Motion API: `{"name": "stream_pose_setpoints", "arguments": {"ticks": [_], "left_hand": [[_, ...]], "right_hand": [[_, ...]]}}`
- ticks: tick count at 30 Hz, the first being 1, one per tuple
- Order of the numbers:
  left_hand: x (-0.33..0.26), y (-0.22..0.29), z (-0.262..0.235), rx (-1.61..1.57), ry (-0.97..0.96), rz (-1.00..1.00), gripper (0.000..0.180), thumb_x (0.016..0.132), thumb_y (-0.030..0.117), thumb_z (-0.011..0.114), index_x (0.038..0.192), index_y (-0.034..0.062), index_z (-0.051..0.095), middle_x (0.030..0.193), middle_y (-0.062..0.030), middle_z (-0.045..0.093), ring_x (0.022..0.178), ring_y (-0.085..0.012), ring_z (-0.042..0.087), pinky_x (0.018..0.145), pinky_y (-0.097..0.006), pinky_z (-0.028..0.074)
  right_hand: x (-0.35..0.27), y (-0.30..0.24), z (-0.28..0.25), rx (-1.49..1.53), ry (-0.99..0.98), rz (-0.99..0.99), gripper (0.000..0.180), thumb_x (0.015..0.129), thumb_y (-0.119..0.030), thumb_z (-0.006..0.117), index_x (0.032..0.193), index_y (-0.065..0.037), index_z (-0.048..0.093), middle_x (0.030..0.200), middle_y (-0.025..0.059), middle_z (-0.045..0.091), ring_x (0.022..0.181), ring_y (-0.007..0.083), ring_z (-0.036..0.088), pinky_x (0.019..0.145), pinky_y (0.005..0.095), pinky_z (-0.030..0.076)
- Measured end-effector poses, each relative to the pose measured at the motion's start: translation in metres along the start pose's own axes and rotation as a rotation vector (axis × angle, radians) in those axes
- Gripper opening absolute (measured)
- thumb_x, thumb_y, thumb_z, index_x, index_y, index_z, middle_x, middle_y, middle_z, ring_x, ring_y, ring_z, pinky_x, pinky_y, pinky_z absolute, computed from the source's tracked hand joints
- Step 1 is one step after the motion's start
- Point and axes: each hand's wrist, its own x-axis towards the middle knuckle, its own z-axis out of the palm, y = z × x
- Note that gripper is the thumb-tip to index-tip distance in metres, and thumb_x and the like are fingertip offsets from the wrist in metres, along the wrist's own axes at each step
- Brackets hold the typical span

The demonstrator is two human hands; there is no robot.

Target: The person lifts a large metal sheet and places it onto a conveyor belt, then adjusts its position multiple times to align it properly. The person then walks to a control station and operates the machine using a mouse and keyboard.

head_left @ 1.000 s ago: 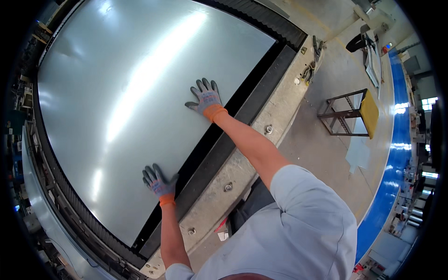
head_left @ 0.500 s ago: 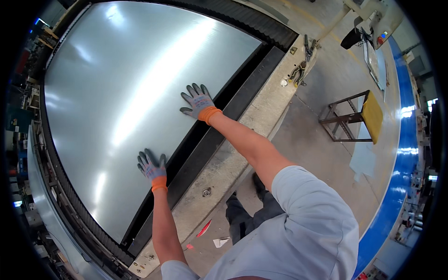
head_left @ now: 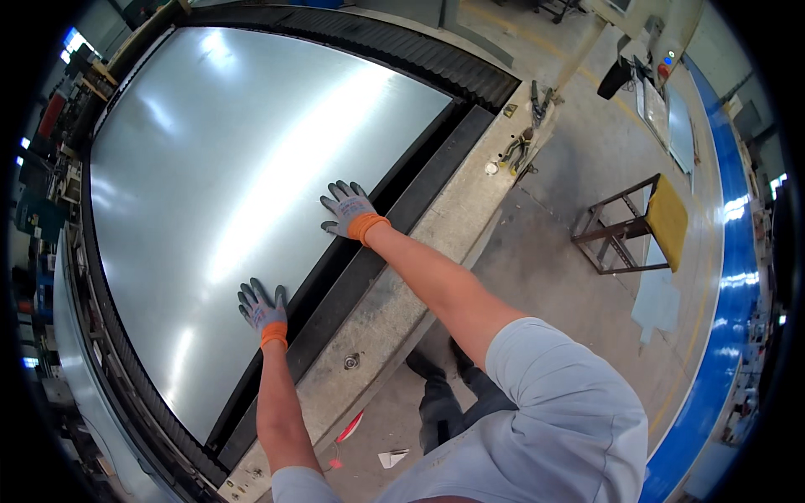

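A large shiny metal sheet (head_left: pixel 176 218) lies flat across the bed of a machine. My left hand (head_left: pixel 262 310), in a grey work glove with dark fingertips and an orange cuff, rests on the sheet close to its near edge. Farther right along that same edge, my right hand (head_left: pixel 347 213) lies on the sheet in a matching glove. Both hands have their fingers spread, and neither grips anything. Between the sheet and the machine's pale front rail (head_left: pixel 381 323) run a dark gap and a black strip (head_left: pixel 419 222).
Pliers (head_left: pixel 517 149) and a second hand tool (head_left: pixel 541 105) lie at the rail's far right end. Ribbed dark covers (head_left: pixel 377 42) border the sheet. On the floor to the right stands a metal-framed stool (head_left: pixel 667 222) with a yellow seat. Sheet offcuts (head_left: pixel 656 302) lie beside it.
My view has shifted a little, so the scene sits differently. Both hands remain spread on the sheet; my right hand now lies nearer its edge.
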Motion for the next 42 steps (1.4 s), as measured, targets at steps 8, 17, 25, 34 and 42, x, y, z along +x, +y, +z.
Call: {"name": "stream_pose_setpoints", "arguments": {"ticks": [8,17,25,34,42], "left_hand": [[-0.004,-0.001,-0.020,-0.049,0.010,0.055,0.086,0.089,0.063,0.047,0.154,0.0136,0.022,0.160,-0.0165,0.016,0.149,-0.0330,0.012,0.120,-0.047,0.009],[-0.003,-0.019,-0.029,-0.075,-0.049,0.025,0.087,0.088,0.067,0.043,0.154,0.0135,0.024,0.160,-0.0166,0.016,0.148,-0.0353,0.014,0.120,-0.047,0.007],[-0.005,-0.030,-0.035,-0.145,-0.036,0.002,0.088,0.087,0.066,0.046,0.154,0.0135,0.023,0.161,-0.0162,0.014,0.149,-0.0345,0.011,0.121,-0.047,0.007],[-0.017,-0.034,-0.023,-0.229,0.164,0.079,0.085,0.085,0.060,0.055,0.149,0.0079,0.035,0.156,-0.0195,0.027,0.146,-0.0365,0.019,0.119,-0.050,0.010],[-0.040,-0.003,-0.022,-0.188,-0.156,-0.047,0.087,0.083,0.061,0.060,0.153,0.0204,0.029,0.160,-0.0108,0.021,0.148,-0.0301,0.019,0.118,-0.047,0.018]], "right_hand": [[0.043,0.002,-0.004,-0.008,0.192,0.119,0.077,0.088,-0.063,0.050,0.150,-0.019,0.036,0.157,0.0166,0.026,0.146,0.0359,0.021,0.119,0.0512,0.011],[0.044,-0.020,-0.005,-0.142,0.115,0.115,0.076,0.088,-0.063,0.049,0.149,-0.018,0.039,0.157,0.0151,0.028,0.145,0.0326,0.024,0.119,0.0471,0.014],[0.050,-0.022,-0.001,-0.113,0.124,0.068,0.081,0.084,-0.064,0.056,0.148,-0.019,0.039,0.158,0.0139,0.027,0.146,0.0299,0.022,0.119,0.0463,0.014],[-0.209,0.014,-0.051,0.730,0.253,0.140,0.040,0.080,-0.024,0.076,0.115,-0.007,0.067,0.119,0.0171,0.064,0.112,0.0354,0.059,0.097,0.0408,0.046],[-0.815,0.200,0.042,0.299,-0.537,1.380,0.056,0.092,-0.054,0.045,0.125,-0.012,0.063,0.130,0.0133,0.060,0.119,0.0312,0.057,0.097,0.0446,0.045]]}}
